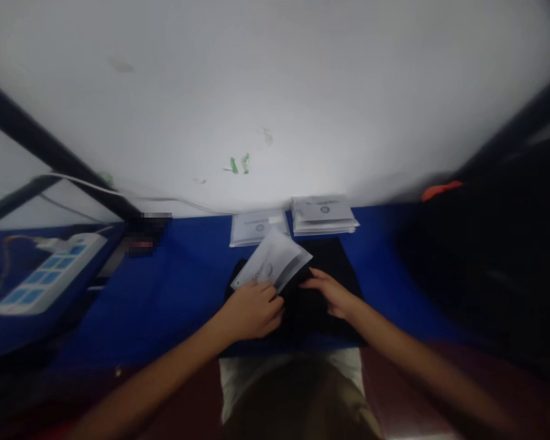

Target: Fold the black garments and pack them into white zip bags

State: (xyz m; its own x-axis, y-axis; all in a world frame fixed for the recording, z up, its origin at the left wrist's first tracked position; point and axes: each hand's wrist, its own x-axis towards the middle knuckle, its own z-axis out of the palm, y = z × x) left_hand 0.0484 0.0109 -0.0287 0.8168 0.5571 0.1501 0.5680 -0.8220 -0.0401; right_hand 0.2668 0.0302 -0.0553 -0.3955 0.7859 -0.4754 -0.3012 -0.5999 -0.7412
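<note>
A frosted plastic bag [271, 256] with dark print lies slanted over a folded black cloth [297, 318] in the middle of the blue table. My left hand [256, 310] is closed at the near edge of the bag, its fingers curled. To the right, my right hand [333, 294] has its fingertips on the black cloth, close to the bag's right corner, and seems to pinch it. Dark fabric partly hides those fingertips. Whether any of the cloth is inside the bag I cannot tell.
Behind are a flat printed bag [252, 227] and a stack of similar bags [324, 214] by the white wall [275, 91]. A power strip [50, 275] lies at the left, with a white cable [160, 198] along the wall. A large dark shape [495, 263] fills the right.
</note>
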